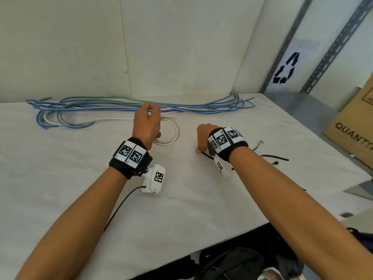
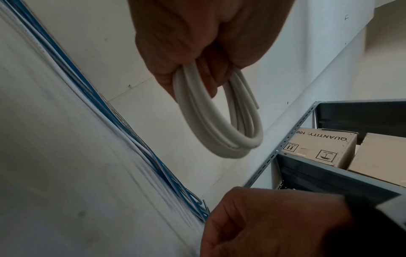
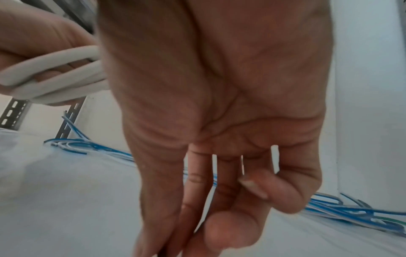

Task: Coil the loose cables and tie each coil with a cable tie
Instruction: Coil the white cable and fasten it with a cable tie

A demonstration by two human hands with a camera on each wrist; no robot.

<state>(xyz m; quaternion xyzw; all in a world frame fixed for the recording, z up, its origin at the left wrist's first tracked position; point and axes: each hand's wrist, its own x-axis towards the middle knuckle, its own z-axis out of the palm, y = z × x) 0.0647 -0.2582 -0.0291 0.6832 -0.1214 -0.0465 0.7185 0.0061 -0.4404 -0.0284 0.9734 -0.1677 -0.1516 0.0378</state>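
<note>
Your left hand (image 1: 148, 123) grips the white cable coil (image 2: 222, 120), fingers curled round its loops, holding it just above the white table (image 1: 80, 168). Your right hand (image 1: 203, 136) is apart from it, nearer you, fingertips down on a black cable tie (image 1: 206, 155) — thumb and fingers seem to pinch it, though blur hides the contact. More cable ties (image 1: 274, 157) lie to the right. The loose blue cables (image 1: 141, 106) stretch along the far wall — uncoiled.

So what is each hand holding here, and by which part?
Left hand grips the white cable coil at the top of its loops. Right hand pinches a black cable tie near one end.
</note>
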